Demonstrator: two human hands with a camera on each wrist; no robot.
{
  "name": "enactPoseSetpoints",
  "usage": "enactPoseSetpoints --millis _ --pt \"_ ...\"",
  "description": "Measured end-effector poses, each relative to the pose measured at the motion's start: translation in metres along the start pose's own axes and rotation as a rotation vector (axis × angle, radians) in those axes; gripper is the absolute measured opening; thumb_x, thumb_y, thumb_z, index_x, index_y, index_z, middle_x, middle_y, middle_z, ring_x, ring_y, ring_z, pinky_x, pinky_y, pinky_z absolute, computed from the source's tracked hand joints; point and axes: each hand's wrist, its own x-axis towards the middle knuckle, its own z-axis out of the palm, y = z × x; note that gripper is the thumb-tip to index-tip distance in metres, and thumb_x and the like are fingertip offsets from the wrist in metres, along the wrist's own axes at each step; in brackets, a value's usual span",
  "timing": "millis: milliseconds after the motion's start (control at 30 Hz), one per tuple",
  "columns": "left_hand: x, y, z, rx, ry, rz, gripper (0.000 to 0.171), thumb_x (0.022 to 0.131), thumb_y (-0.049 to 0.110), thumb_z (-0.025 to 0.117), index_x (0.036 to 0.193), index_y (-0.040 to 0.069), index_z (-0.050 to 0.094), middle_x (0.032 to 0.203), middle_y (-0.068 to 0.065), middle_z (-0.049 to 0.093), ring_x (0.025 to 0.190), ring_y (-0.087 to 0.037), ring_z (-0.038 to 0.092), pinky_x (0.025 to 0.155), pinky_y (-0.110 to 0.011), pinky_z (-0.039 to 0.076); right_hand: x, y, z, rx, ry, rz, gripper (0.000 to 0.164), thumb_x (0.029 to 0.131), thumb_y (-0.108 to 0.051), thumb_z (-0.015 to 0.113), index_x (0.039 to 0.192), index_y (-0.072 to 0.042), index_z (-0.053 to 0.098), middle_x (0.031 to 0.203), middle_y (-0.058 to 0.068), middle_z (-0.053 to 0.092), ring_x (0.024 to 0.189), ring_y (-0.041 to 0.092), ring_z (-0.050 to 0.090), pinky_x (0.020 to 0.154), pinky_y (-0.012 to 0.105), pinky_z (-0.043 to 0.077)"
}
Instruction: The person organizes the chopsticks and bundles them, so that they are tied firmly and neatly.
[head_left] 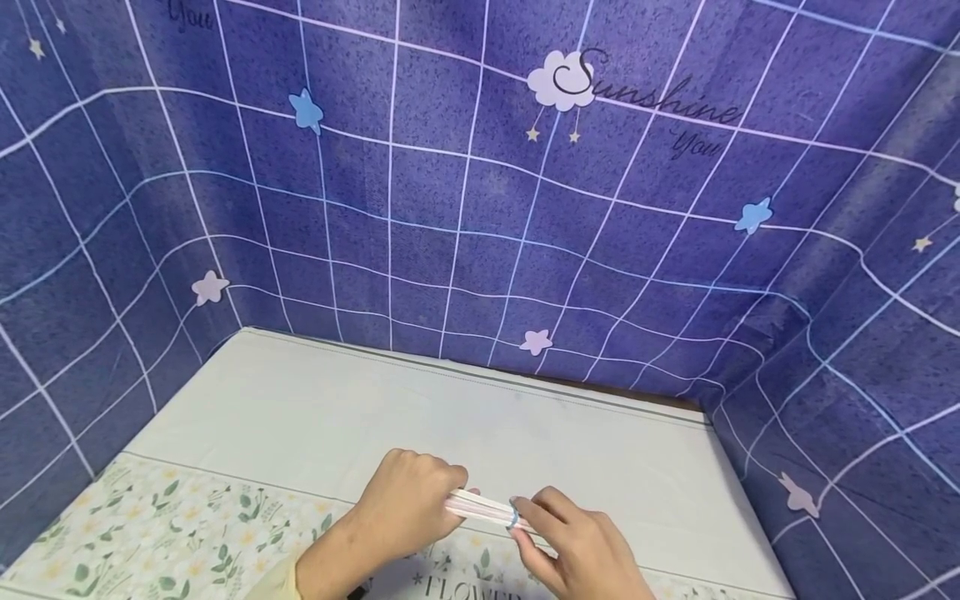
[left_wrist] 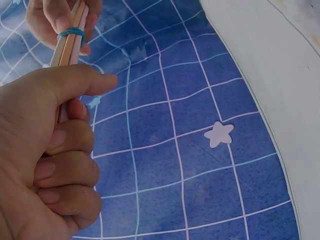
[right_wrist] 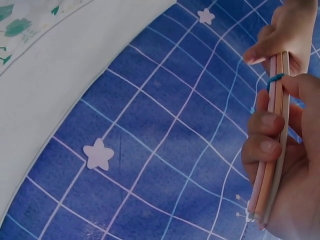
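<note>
Both hands hold one bundle of thin sticks (head_left: 480,506) over the table, in pale pink, orange and whitish tones. A blue-green elastic band (right_wrist: 275,78) is wound round the bundle. My left hand (head_left: 415,502) grips one end, with its fingers curled round the sticks (left_wrist: 64,56) in the left wrist view. At the other side, my right hand (head_left: 581,546) has its thumb and fingertips right at the band. In the right wrist view, its fingers curl about the sticks (right_wrist: 270,175), whose far ends come out below the fingers.
The table carries a cover (head_left: 420,400), plain white at the back and printed with flowers and leaves (head_left: 180,525) in front. Blue-purple curtains (head_left: 450,208) with grid lines, stars and clouds enclose the back and both sides. A small dark object (head_left: 358,592) shows beneath the left forearm.
</note>
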Motion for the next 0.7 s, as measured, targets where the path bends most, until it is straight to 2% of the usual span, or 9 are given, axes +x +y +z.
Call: enactPoseSetpoints --millis 200,367,467,533,633,700 --pt "0.0008 0.0043 0.0 0.017 0.0 0.026 0.03 0.082 0.03 0.087 0.062 0.024 0.065 0.05 0.014 0.057 0.047 0.005 0.024 0.045 -0.012 0.023 -0.0047 -0.0013 0.0067 -0.032 -0.012 0.02 0.044 0.111 -0.049 0.046 0.123 -0.022 0.079 0.08 -0.014 0.056 0.057 -0.011 0.024 0.049 0.004 0.026" --pt "0.0009 0.0052 0.0041 0.036 0.004 0.04 0.034 0.081 0.034 0.087 0.06 0.025 0.062 0.049 0.015 0.055 0.047 0.005 0.023 0.045 -0.012 0.022 -0.0057 -0.003 0.0075 -0.068 -0.015 0.031 0.046 0.111 -0.052 0.045 0.126 -0.023 0.078 0.077 -0.015 0.055 0.058 -0.01 0.022 0.049 0.004 0.027" --pt "0.0016 0.0042 0.0039 0.037 0.018 0.042 0.034 0.076 0.029 0.088 0.059 0.025 0.059 0.048 0.015 0.053 0.047 0.004 0.022 0.045 -0.012 0.021 -0.0039 -0.0044 0.0066 -0.066 -0.016 0.039 0.045 0.109 -0.052 0.05 0.126 -0.021 0.077 0.078 -0.014 0.059 0.057 -0.009 0.029 0.049 0.006 0.031" --pt "0.0021 0.0032 0.0035 0.031 0.027 0.046 0.034 0.072 0.025 0.088 0.058 0.025 0.057 0.048 0.015 0.052 0.048 0.004 0.021 0.045 -0.013 0.02 -0.0024 -0.0054 0.0059 -0.06 -0.009 0.039 0.043 0.106 -0.053 0.056 0.124 -0.02 0.078 0.079 -0.014 0.064 0.056 -0.007 0.039 0.049 0.008 0.037" --pt "0.0023 0.0017 0.0033 0.02 0.033 0.049 0.036 0.067 0.02 0.086 0.057 0.026 0.052 0.047 0.016 0.048 0.049 0.004 0.019 0.045 -0.013 0.018 -0.0008 -0.0058 0.0059 -0.022 0.02 0.027 0.035 0.104 -0.047 0.064 0.116 -0.018 0.079 0.08 -0.012 0.072 0.057 -0.003 0.056 0.052 0.011 0.045" --pt "0.0015 0.0007 0.0036 0.013 0.03 0.049 0.037 0.067 0.02 0.086 0.057 0.026 0.051 0.046 0.016 0.046 0.049 0.005 0.018 0.045 -0.012 0.017 -0.0007 -0.0056 0.0067 0.009 0.031 0.02 0.028 0.103 -0.04 0.066 0.11 -0.016 0.078 0.08 -0.01 0.076 0.058 -0.002 0.059 0.052 0.01 0.046"
